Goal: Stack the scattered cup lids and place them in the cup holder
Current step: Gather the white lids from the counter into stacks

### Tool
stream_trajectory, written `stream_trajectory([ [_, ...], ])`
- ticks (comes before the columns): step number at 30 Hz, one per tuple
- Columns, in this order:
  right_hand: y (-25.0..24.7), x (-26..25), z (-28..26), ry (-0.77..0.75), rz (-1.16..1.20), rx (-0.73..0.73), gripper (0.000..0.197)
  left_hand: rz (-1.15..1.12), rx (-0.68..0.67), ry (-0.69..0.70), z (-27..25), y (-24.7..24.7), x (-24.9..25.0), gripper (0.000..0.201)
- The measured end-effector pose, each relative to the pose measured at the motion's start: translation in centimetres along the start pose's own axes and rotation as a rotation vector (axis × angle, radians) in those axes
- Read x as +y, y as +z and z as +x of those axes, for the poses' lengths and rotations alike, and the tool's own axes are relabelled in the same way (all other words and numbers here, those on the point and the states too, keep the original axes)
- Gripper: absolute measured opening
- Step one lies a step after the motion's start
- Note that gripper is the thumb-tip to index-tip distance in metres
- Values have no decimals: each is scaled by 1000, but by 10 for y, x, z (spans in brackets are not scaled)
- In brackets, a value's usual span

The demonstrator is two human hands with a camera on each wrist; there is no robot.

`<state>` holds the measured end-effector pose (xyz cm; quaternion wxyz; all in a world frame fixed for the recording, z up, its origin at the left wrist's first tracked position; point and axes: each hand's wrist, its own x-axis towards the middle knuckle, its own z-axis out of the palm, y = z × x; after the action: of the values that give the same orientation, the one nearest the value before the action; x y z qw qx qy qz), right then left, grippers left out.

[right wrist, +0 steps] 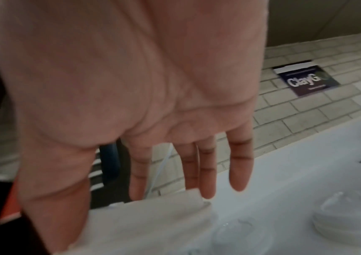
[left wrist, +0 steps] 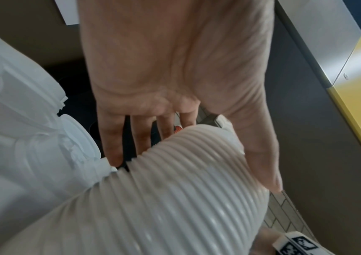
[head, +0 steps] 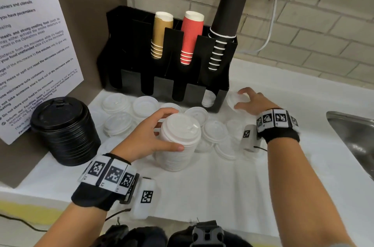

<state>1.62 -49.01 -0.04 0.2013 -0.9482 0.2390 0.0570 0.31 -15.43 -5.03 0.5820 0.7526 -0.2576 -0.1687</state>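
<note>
The white tabletop (head: 232, 186) merges with loose lids (head: 214, 131), their edges faint. Before the cup holder (head: 153, 85), the left hand (head: 145, 137) grasps the lid stack (head: 178, 141). The right hand (head: 253, 103) pinches a single lid (head: 235, 100), partly hidden.

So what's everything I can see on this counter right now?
white lid stack: one, white, counter centre, in the left hand's grip
loose lids: many, white or clear, scattered in front of the holder
single lid: one, white, right of the holder, under the right hand
black lid stack: one, black, counter left
holder: one, black, against the wall
cups: three nested stacks, tan, red, black, upside down in the holder
notice: one, white, left wall
sink: one, steel, far right
left hand: holds the white lid stack
right hand: fingers curled on the single lid
</note>
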Motion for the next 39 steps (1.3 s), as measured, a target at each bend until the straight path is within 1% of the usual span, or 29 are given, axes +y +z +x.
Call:
stream_trajectory([
  [2,4,-3,-25,-73,182,38,48,-6,8,15,-1,2,1,76],
  [5,20,-12,-64,-233,479,57,34,-23,24,30,-3,3,0,77],
  [8,45,-26,-97,-391,674,45,26,-48,25,36,-3,4,-1,78],
  [12,69,-45,-120,-532,744,26,29,-65,33,52,-3,5,-3,79],
  [15,76,-53,-128,-601,728,28,30,-67,49,54,-3,5,-7,91],
  [17,78,-56,-130,-619,715,15,31,-68,55,48,-4,5,-10,99],
  [22,82,-63,-132,-630,649,5,32,-74,54,43,-3,5,-14,106],
  [28,79,-68,-132,-634,595,3,34,-94,48,68,-2,4,-13,105],
  [30,78,-70,-133,-628,582,-5,35,-97,26,87,-2,4,-10,97],
  [32,77,-71,-134,-635,545,-28,37,-96,6,106,-1,4,-7,79],
  [33,75,-71,-135,-645,524,-46,38,-98,-1,110,0,3,-7,73],
  [35,69,-63,-132,-652,527,-53,42,-100,-3,107,2,2,-7,68],
  [36,64,-56,-126,-616,575,-15,42,-100,-1,103,3,1,-8,67],
  [37,56,-46,-118,-530,647,59,41,-98,-1,102,3,0,-8,66],
  [38,48,-33,-104,-395,710,150,41,-95,-3,103,4,-1,-9,65],
  [39,38,-17,-88,-232,722,223,43,-92,-8,104,4,-1,-9,65],
])
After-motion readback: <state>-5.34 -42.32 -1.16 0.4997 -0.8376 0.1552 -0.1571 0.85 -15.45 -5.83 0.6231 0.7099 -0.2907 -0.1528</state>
